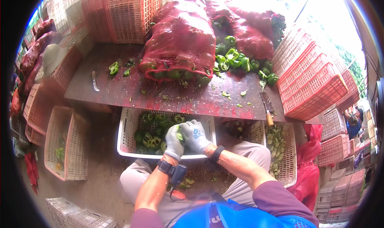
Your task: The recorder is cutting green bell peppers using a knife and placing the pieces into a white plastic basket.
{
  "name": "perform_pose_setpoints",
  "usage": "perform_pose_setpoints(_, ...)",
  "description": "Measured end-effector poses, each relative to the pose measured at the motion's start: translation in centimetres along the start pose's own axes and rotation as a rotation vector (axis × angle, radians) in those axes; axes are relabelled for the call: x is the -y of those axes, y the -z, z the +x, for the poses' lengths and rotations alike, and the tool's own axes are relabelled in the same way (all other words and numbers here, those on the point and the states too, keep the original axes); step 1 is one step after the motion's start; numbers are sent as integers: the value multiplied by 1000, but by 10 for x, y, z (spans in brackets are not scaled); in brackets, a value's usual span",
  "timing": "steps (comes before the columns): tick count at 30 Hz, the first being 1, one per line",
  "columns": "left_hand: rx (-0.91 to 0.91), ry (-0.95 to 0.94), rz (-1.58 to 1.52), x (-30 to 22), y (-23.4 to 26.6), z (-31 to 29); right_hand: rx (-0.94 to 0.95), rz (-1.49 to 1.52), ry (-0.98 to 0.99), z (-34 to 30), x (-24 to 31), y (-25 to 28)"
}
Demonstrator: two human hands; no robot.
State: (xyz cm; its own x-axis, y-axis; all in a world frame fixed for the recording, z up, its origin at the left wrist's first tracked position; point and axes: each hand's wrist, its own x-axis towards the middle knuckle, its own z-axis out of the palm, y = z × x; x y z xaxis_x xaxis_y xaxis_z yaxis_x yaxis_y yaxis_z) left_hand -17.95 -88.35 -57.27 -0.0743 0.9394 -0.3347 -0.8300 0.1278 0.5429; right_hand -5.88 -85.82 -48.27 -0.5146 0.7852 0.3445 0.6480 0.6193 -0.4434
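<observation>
My gloved left hand (175,143) is closed around a green bell pepper (179,135), of which only a small part shows between my hands. My gloved right hand (194,136) presses against it from the other side, with its fingers curled over the pepper. Both hands are above a white plastic crate (120,137), in which several green peppers (151,141) lie, some cut open. A knife with a wooden handle (269,118) lies across the table's near edge at the right. Another, curved knife (95,81) rests at the table's left.
A dark, seed-strewn table (192,102) stands beyond the crate, bearing a full red mesh sack (180,40) and loose peppers (236,61). Stacked pink crates (312,82) rise at the right. Another white crate (290,156) holds pale green scraps. An upright crate (76,148) stands at the left.
</observation>
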Motion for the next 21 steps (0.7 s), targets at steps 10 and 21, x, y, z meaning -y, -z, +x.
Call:
perform_pose_setpoints(10, -171, -426, 1053, -6, 1, 8, -62, 335, -299, -26, -60, 128)
perform_pose_setpoints(21, -46, -196, 1307, 40, 19, 36, 214, -456, -853, -134, -304, 268)
